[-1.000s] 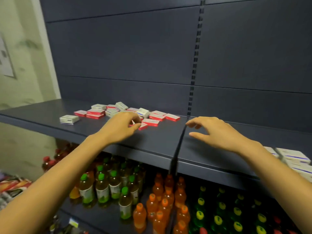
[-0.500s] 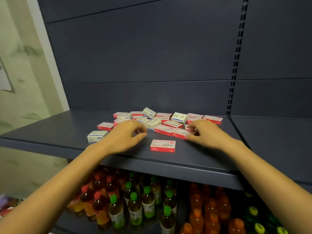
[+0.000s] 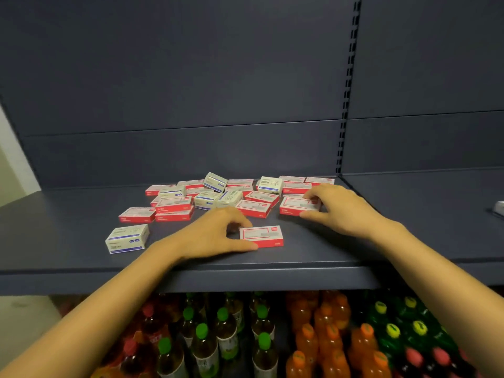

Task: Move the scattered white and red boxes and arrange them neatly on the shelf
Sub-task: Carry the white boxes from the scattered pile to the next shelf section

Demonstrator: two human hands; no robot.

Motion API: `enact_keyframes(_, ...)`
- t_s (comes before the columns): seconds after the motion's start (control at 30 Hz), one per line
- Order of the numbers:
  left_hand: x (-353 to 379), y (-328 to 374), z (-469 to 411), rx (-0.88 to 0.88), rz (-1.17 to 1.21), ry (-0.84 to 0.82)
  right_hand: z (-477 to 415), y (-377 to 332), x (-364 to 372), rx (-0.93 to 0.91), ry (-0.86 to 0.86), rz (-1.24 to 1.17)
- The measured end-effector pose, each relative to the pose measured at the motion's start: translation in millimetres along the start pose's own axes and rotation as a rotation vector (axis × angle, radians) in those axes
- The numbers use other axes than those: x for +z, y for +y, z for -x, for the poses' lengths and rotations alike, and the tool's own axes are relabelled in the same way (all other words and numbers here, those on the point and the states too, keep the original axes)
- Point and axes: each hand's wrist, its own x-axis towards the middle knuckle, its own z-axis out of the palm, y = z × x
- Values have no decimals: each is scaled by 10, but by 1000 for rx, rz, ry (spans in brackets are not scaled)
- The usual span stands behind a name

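Observation:
Several small red and white boxes lie scattered on a dark grey shelf. My left hand pinches the left end of a lone red box near the shelf's front, thumb under its near edge and fingers at its far side. My right hand grips another red box at the pile's right, fingers on its far edge and thumb along its near side. The main pile lies behind both hands. One white box sits apart at the front left.
The shelf's back panel rises close behind the pile. A slotted upright splits the shelving on the right, and a white box edge shows at the far right. Below the shelf stand several bottles with green, orange and yellow caps.
The view moved closer and centred on the pile. My left hand went right onto the lone red box. My right hand closed round the red box at the pile's right.

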Motion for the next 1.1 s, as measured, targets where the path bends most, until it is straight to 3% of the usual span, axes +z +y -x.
enact_keyframes(0.37,81,566,-555,291,-26,281,663,572,-511,88,126,27)
enact_keyframes(0.73,644,1950,-1163,481,74,204,1678,1627,-1184,232,140,74)
enact_keyframes(1.1,1424,3575,-1641,559,132,206,2807,2852,-1817,338,145,148)
